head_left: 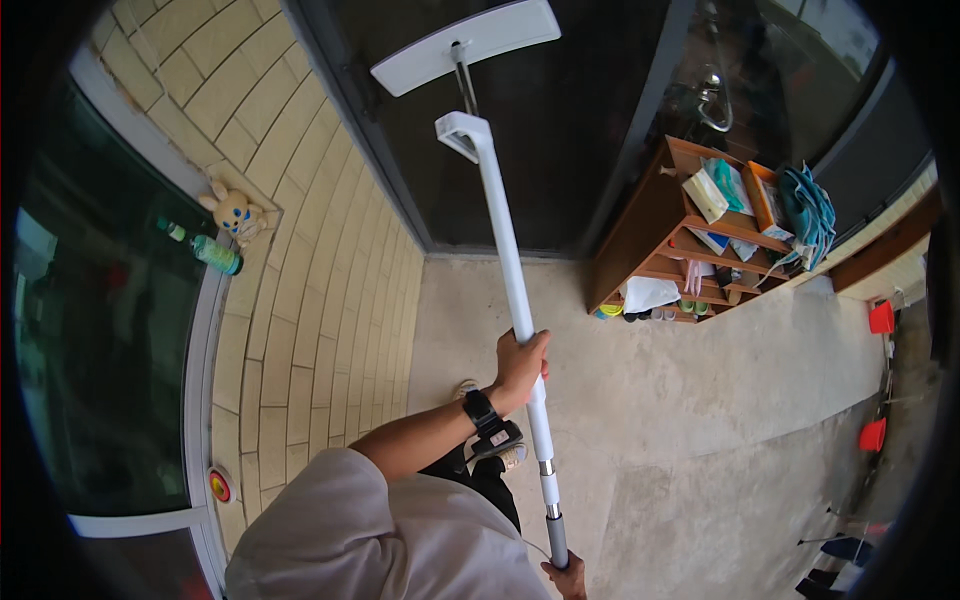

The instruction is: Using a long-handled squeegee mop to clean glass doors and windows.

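Note:
A long white pole (508, 250) runs up from the lower edge, and a flat white mop head (470, 45) is fixed at its far end by a metal rod. A white hooked bracket shows just below that head. My left hand (522, 367), with a black band at the wrist, is wrapped round the middle of the pole. Lower down, my right hand (566, 577) is closed on the grey grip at the pole's near end. The mop head is raised in front of a dark glass door (400, 150); whether it touches the glass I cannot tell.
A brown shelf (630, 230) with boxes, blue cloth and shoes stands right of the door. Left is a tiled wall (290, 250), with a rabbit figure (235, 213) and a green bottle (215, 254) on a ledge. Red buckets (873, 435) stand far right on the concrete floor (700, 400).

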Demonstrator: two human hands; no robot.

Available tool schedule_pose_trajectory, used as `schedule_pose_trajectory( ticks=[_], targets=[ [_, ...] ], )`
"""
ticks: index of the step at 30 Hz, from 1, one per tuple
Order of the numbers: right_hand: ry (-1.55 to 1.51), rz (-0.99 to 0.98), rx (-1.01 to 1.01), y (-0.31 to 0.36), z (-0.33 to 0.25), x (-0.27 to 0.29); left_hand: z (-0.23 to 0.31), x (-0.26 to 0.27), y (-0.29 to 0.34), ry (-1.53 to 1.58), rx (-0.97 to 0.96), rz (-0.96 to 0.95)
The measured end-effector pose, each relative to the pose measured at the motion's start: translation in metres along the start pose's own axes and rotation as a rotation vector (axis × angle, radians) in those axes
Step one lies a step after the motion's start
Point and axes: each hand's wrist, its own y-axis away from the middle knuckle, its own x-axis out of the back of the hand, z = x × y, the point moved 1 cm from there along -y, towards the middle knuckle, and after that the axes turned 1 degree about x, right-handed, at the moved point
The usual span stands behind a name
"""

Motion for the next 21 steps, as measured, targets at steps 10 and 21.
schedule_pose_trajectory(
  ticks=[10, 21],
  targets=[
    [0.272, 0.231, 0.101, 0.025, 0.032, -0.017, -0.091, 0.037, -0.045, -0.127, 0.113, 0.098],
    [0.353, 0.272, -0.139, 0.070, 0.015, -0.084, -0.270, 0.126, -0.120, -0.517, 0.553, 0.156]
  ],
)
